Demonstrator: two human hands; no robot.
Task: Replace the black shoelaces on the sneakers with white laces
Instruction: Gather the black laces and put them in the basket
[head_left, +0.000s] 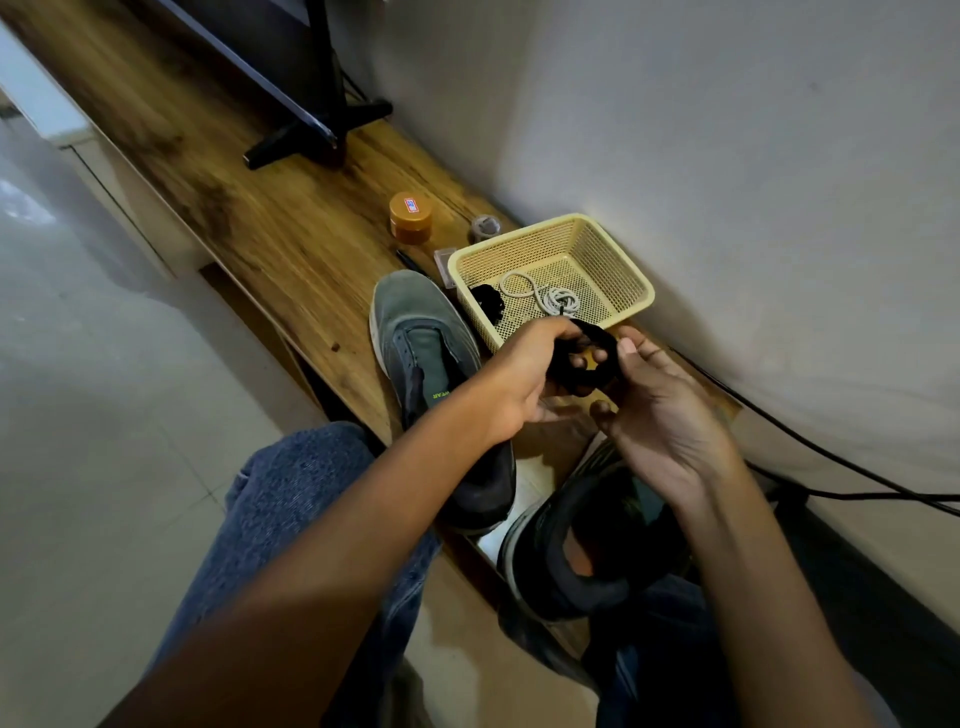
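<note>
Both hands were raised together just in front of the basket (631, 280), working one bundle of black lace (582, 358). The left hand (519, 379) gripped the bundle, its fingers curled round the lace from the left. The right hand (660, 415) met it from the right, thumb and forefinger pinching the loop's far side; its other fingers lay loosely bent beneath. The bundle hung in the air, clear of the basket rim and nearer the camera.

Inside the basket lay a coiled white lace (550, 299) toward the middle and a second clump of black lace (488, 301) against the left wall. The two did not appear to touch.

Just left of the basket a grey sneaker (421, 353) lay on the wooden shelf (270, 228), toe pointing away, its eyelets showing no lace. In front of the basket, below the right hand, a second sneaker (566, 551) sat in shadow with its collar facing up; its lacing could not be made out.

Behind the basket stood an orange jar (411, 217) and a small grey roll (485, 227). Farther back was a black stand (317, 130). Right of the basket a black cable (831, 457) ran along the wall. Denim-clad knees (291, 499) showed in front.
</note>
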